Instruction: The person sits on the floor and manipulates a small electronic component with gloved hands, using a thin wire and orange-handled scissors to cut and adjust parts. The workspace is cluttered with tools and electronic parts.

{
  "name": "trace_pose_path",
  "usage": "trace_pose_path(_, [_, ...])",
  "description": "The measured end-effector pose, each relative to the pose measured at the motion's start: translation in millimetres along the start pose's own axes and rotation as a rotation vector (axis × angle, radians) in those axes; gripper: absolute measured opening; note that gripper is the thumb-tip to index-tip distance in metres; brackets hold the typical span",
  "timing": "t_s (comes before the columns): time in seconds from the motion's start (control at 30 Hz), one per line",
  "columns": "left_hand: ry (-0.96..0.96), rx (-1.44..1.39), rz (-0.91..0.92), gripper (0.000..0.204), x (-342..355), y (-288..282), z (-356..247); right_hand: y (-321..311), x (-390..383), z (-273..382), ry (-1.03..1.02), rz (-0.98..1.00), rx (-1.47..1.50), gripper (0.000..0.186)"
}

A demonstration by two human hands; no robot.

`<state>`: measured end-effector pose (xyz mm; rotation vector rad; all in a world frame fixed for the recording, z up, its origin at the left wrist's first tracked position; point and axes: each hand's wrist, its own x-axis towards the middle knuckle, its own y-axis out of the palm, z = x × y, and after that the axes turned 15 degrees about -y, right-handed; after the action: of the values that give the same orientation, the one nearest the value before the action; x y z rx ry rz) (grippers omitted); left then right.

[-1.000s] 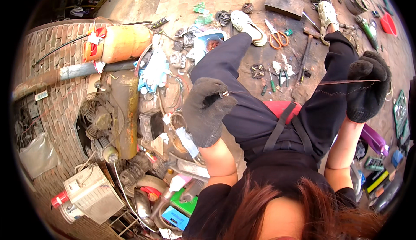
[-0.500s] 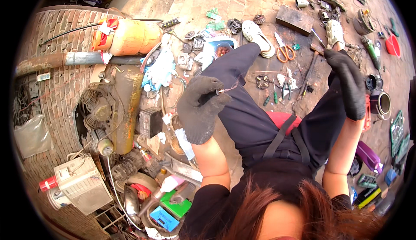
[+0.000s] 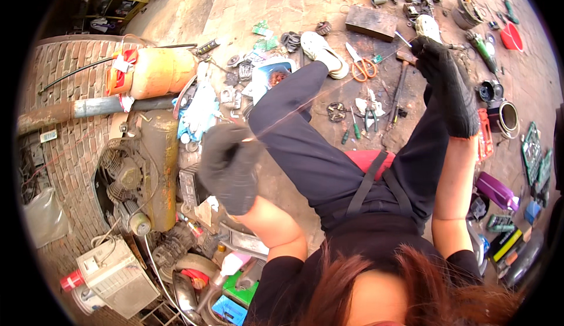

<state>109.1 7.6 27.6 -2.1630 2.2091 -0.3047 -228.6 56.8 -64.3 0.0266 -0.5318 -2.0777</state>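
Note:
Both my hands wear black gloves. My left hand (image 3: 230,167), smeared by motion, is closed at the left beside my knee, with a thin copper-coloured wire (image 3: 294,112) coming from its fingers. That wire stretches up and across my legs toward my right hand (image 3: 443,82). The fingers of the right hand are pinched together by my right shoe; the wire's far end is too fine to see clearly there. Under the wire lie orange-handled scissors (image 3: 364,69). A hammer (image 3: 400,85) rests on the floor near my right hand.
A dark metal block (image 3: 371,22) sits beyond the scissors. Pliers (image 3: 371,119) and a green-handled screwdriver (image 3: 355,125) lie between my legs. An orange gas cylinder (image 3: 158,72) and a motor assembly (image 3: 126,170) are at left. A red bowl (image 3: 511,37) stands far right.
My left hand has moved left and slightly down, drawing the wire out straight. The right hand has moved up and left, its fingers now beside the shoe. The whole view has shifted a little.

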Motion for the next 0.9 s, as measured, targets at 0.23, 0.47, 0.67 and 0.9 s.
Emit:
trace_pose_path(0.23, [-0.044, -0.051, -0.209, 0.025, 18, -46, 1, -25, 9, -28, 0.204, -0.063, 0.157, 0.050])
trace_pose_path(0.47, [0.048, 0.013, -0.306, 0.021, 59, -69, -19, -54, 35, -42, -0.199, 0.210, -1.327, 0.038])
trace_pose_path(0.67, [0.085, 0.310, -0.028, 0.026, 56, -30, -41, 11, 29, -4, -0.250, -0.057, -0.573, 0.033])
trace_pose_path(0.9, [0.054, 0.321, 0.318, 0.028, 17, 37, -63, 122, -29, 44, -0.023, 0.614, 0.113, 0.047])
